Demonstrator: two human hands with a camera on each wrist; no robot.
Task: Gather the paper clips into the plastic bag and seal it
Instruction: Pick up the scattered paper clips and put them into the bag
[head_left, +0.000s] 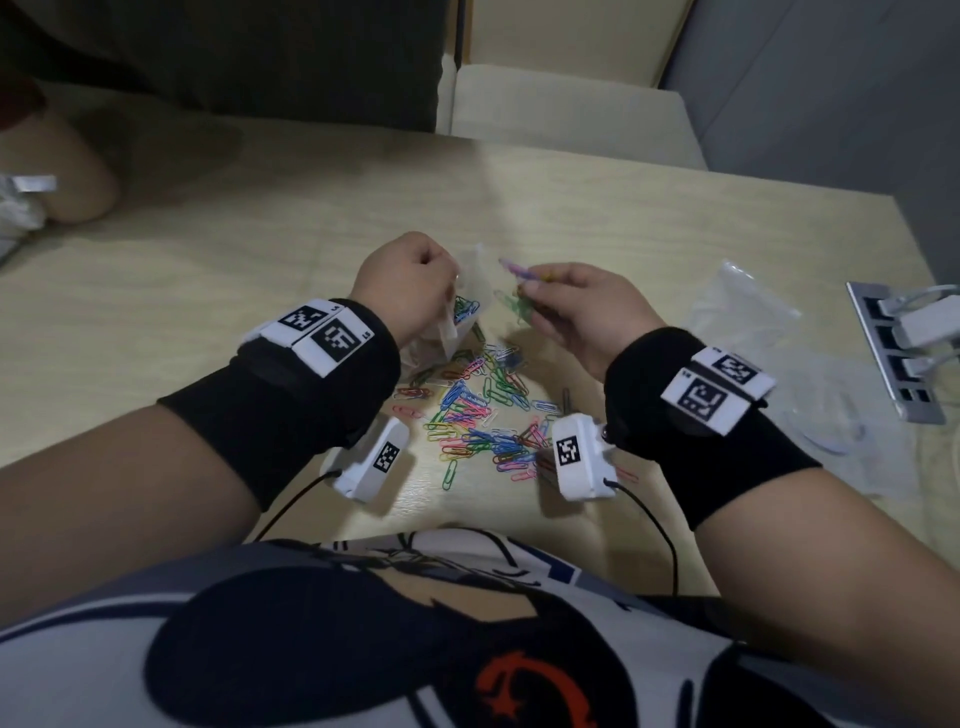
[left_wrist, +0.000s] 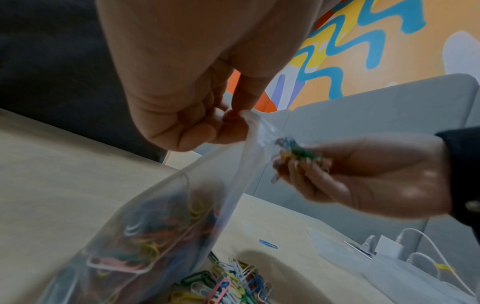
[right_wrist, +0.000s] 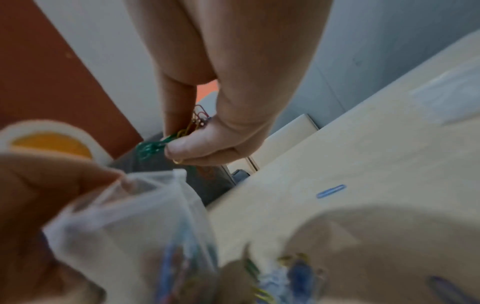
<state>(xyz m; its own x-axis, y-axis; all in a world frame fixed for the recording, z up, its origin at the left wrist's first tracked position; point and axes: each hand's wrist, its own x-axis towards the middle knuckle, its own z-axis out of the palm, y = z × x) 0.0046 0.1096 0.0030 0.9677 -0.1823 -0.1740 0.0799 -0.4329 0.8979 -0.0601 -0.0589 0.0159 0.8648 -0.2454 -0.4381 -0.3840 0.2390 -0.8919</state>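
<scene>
My left hand (head_left: 415, 280) pinches the top edge of a clear plastic bag (head_left: 467, 306) and holds it up above the table; in the left wrist view the bag (left_wrist: 155, 226) hangs down with several coloured paper clips inside. My right hand (head_left: 566, 306) pinches a small bunch of paper clips (head_left: 519, 291) just right of the bag's mouth; the bunch of clips (right_wrist: 166, 135) shows green, yellow and red between thumb and fingers. A pile of loose coloured clips (head_left: 478, 415) lies on the wooden table (head_left: 260, 291) below both hands.
A second clear bag (head_left: 743, 306) lies flat at the right. A power strip with white plugs and cables (head_left: 904, 348) sits at the table's right edge. One blue clip (left_wrist: 268, 244) lies apart from the pile. White objects (head_left: 21, 208) lie at the far left.
</scene>
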